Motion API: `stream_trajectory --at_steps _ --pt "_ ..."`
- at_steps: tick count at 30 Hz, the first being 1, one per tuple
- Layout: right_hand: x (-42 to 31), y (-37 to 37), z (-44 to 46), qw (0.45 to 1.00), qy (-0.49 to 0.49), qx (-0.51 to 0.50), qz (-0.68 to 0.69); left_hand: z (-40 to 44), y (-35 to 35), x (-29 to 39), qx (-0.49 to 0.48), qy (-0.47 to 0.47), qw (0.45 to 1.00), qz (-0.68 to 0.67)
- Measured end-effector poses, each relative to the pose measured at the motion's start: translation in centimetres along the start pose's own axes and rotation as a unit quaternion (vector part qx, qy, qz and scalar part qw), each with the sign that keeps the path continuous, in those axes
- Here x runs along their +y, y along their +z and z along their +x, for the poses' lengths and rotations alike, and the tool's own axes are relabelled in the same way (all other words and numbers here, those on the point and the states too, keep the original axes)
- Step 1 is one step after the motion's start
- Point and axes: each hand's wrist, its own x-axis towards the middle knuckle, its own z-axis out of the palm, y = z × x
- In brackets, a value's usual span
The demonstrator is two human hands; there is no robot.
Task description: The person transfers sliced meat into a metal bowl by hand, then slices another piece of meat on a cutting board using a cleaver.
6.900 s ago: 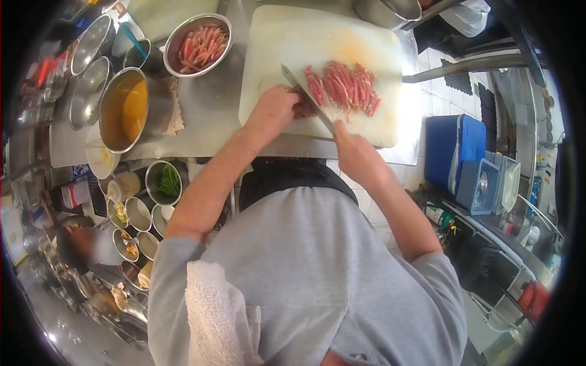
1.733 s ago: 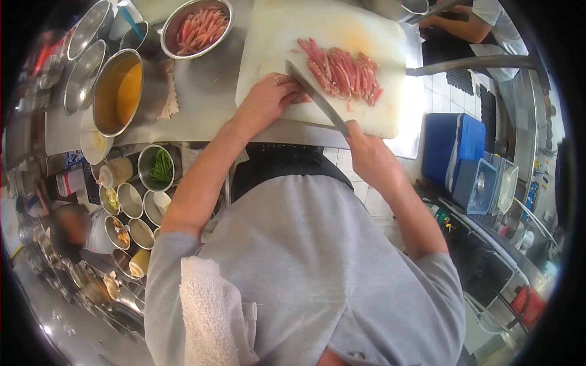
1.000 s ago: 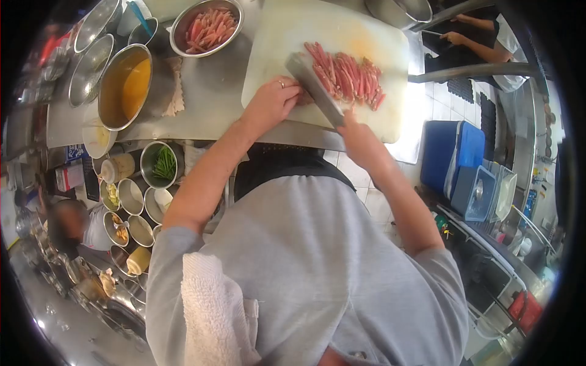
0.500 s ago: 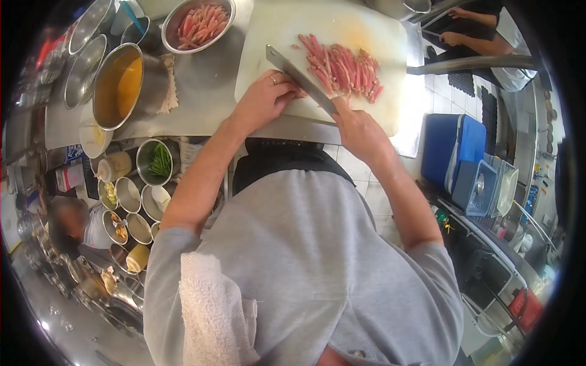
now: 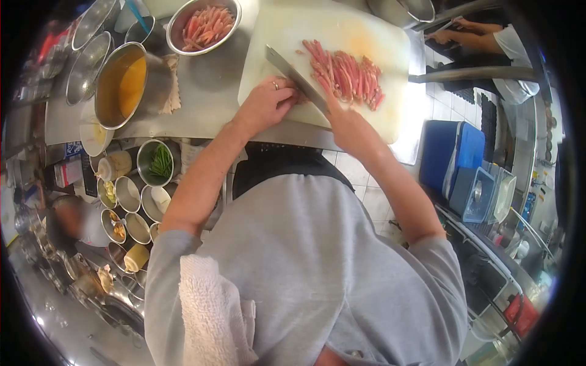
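Observation:
A pile of pink meat strips [image 5: 348, 76] lies on the white cutting board [image 5: 268, 30]. Right of the front-left part of the board, my right hand [image 5: 349, 125] is wrapped round the handle of a knife [image 5: 296, 76], whose blade slants up to the left between the pile and my other hand. My left hand [image 5: 268, 104], with a ring on one finger, presses a small piece of meat to the board with curled fingers beside the blade; most of that piece is hidden. A steel bowl [image 5: 172, 43] of cut meat strips stands left of the board.
A steel pot [image 5: 104, 91] of orange liquid stands at the left, near metal strainers [image 5: 78, 82]. Below it are a bowl of green vegetables [image 5: 160, 161] and several small containers. A blue cooler [image 5: 439, 152] is at the right. One co-worker is at the upper right, another at the lower left.
The knife has shifted about beside my left fingers, its blade tilting differently between frames. The meat pile now sits further right of the blade than at first. A co-worker has come into view at the upper right.

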Motion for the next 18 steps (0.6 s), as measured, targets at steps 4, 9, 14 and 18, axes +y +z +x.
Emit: stream_trajectory --at_steps 4,9,14,18 --pt "0.5 0.6 -1.8 0.999 -0.015 0.014 0.030 -0.2 0.2 0.2 0.020 -0.006 1.000 -0.007" --pt "1.2 2.3 4.8 0.983 -0.141 0.118 -0.006 -0.1 0.0 0.4 0.008 -0.001 1.000 0.011" --pt "3.9 -0.7 1.9 0.983 -0.100 0.134 0.074 -1.0 0.9 0.1 0.047 0.005 0.999 0.017" --pt "1.5 -2.0 1.3 0.983 -0.074 0.156 0.065 -0.6 0.6 0.7 0.054 0.009 0.997 0.049"
